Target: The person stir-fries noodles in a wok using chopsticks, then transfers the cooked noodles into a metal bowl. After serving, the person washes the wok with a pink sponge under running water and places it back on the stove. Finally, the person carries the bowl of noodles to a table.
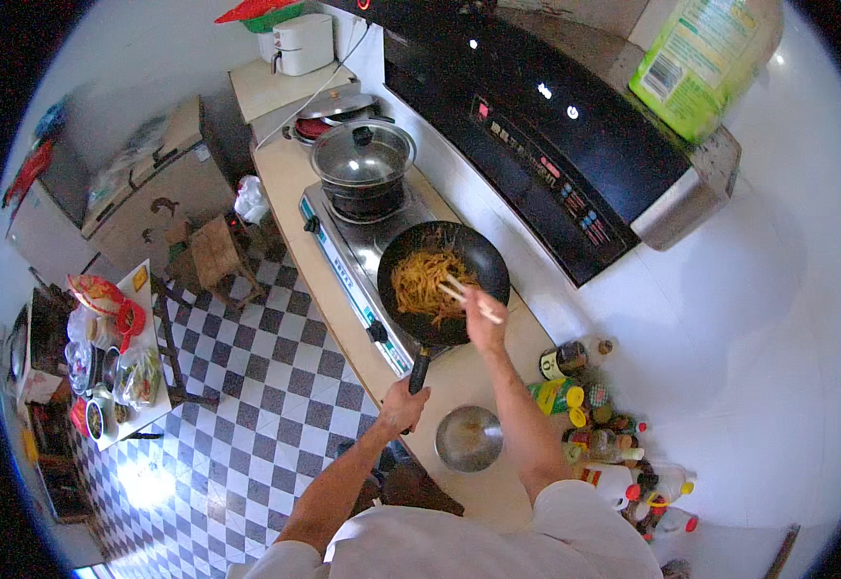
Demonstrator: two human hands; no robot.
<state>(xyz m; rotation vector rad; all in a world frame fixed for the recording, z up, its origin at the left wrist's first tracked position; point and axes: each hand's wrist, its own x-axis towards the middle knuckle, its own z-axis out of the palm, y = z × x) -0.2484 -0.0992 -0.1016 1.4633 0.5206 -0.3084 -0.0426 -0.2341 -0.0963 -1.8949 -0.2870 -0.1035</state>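
My left hand (403,407) grips the black handle (419,373) of a dark wok (489,250) on the near burner of a two-burner gas stove (348,279). In the wok lies a heap of browned noodles or shredded food (427,279); which of these it is I cannot tell. A pair of light chopsticks (456,289) is held in my right hand (486,322), over the wok's right side, with the tips at the food. Below the wok, on the counter, sits a shallow metal bowl (469,438) with some residue inside.
A glass-lidded pot (364,174) stands on the far burner. Above the stove's right juts a black range hood (521,145), with a green-labelled container (702,72) on top. Several sauce bottles (565,360) crowd the counter's right edge. Left are a low stool (219,253) and a food-laden table (147,307).
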